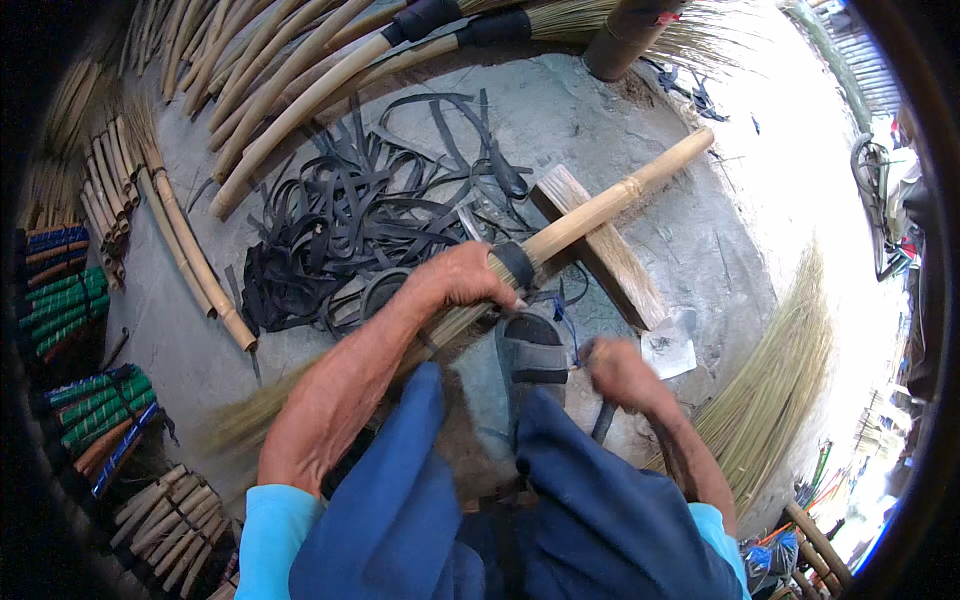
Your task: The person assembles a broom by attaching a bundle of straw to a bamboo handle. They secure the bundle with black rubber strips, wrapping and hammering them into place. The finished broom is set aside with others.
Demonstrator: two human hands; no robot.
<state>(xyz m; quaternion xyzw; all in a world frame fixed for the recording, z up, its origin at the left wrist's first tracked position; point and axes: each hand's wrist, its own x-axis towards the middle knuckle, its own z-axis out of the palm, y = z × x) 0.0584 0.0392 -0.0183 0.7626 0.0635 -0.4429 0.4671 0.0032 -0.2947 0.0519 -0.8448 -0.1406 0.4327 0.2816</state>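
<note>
A straw broom [620,196] lies slantwise before me, its pale bamboo handle pointing to the far right and its bristles to the near left. Around its neck sits a black rubber band [512,264]. My left hand [468,276] is closed on the broom just below that band, thumb toward the binding. To the right of my sandalled foot [535,348], my right hand [622,376] makes a blurred fist. A thin blue cord [568,322] runs down from the broom toward this fist, and a dark strip [603,422] hangs below it. What the fingers pinch is too blurred to name.
A wooden block [608,255] lies under the handle. Tangled black rubber strips [335,215] cover the floor beyond my left arm. Curved handles [290,125] lie at the far left. Loose straw [770,390] rests at right, near a paper piece [668,350]; green-wrapped bundles [68,312] at left.
</note>
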